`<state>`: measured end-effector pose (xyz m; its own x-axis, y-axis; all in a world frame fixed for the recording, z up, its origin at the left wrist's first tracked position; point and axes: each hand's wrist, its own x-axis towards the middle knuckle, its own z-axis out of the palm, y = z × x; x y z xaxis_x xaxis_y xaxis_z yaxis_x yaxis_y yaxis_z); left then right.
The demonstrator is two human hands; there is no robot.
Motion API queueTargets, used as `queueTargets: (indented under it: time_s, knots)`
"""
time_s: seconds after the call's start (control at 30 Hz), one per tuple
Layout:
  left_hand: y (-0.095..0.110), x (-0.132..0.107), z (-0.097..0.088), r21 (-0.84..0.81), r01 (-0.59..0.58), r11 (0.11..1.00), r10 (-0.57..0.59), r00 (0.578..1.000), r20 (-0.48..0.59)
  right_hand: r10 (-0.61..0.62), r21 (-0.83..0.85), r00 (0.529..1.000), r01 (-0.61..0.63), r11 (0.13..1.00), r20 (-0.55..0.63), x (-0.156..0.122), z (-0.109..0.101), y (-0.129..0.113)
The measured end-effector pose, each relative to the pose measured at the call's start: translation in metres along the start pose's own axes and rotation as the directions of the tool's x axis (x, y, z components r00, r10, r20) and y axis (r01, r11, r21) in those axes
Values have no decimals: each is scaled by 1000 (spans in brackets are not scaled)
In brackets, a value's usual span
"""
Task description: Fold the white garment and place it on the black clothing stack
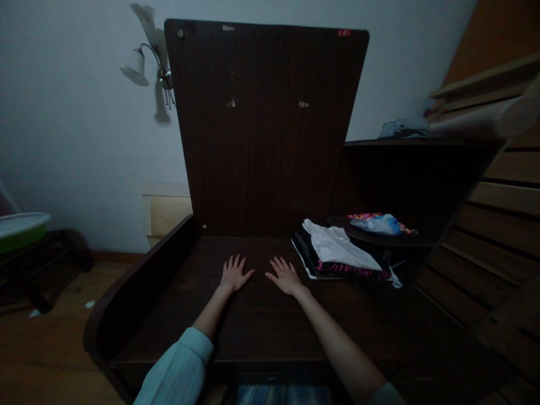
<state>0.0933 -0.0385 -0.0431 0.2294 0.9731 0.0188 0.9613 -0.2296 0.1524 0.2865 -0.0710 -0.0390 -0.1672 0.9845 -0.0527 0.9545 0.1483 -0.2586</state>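
A pale wall [84,140] stood behind a dark wooden desk [257,332] in a dim room. The desk's front edge ran near the person's lap, its left edge rose into a curved side board [139,281], and its far edge met a tall dark panel [270,140]. Both hands lay palm down on the desktop, touching it. The left hand [234,274] was unclenched, fingers spread and thumb pointing inward; the right hand [284,275] was likewise loose and splayed, gripping nothing. Dark wood showed between the two thumbs, between the fingertips and the panel, and from the left hand out to the side board, giving sideways and forward room.

On the right, a stack of folded clothes [346,250], white on top with black and pink below, lay on the desk just beyond the right hand, apart from it, and limited reach that way. Behind the stack, a small shelf [405,242] carried a blue-and-white plastic packet [379,225]. Higher up, a pale roll [485,119] and some folded cloth [405,128] rested on an upper shelf [422,142]. Wooden slats [498,225] bounded the far right. A wall lamp [135,67] hung left of the panel, and a green basin [25,236] sat on a low stand [54,242], well apart from the desk.
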Motion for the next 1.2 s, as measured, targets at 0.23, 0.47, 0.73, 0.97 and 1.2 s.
queueTargets:
  time_s: [0.23, 0.47, 0.73, 0.97, 1.2]
  knots:
    - [1, -1, -1, 11, -2, 1000, 2, 1000, -3, -7, -1, 1000, 7, 1000, -14, 0, 1, 1]
    - [1, -2, -2, 22, 5, 1000, -5, 1000, 1, -5, -13, 1000, 5, 1000, -8, 2, 2, 1]
    - [2, -3, -1, 15, 2, 1000, -2, 1000, -6, -13, -4, 1000, 13, 1000, -14, 3, 3, 3]
    - [-20, -27, -8, -80, -132, 988, 132, 991, 2, -83, 126, 994, 91, 988, -71, -10, -20, 2]
    - [-31, -30, -10, -164, -167, 972, 143, 978, -150, 117, 169, 714, 2, 986, -690, -5, -110, 50]
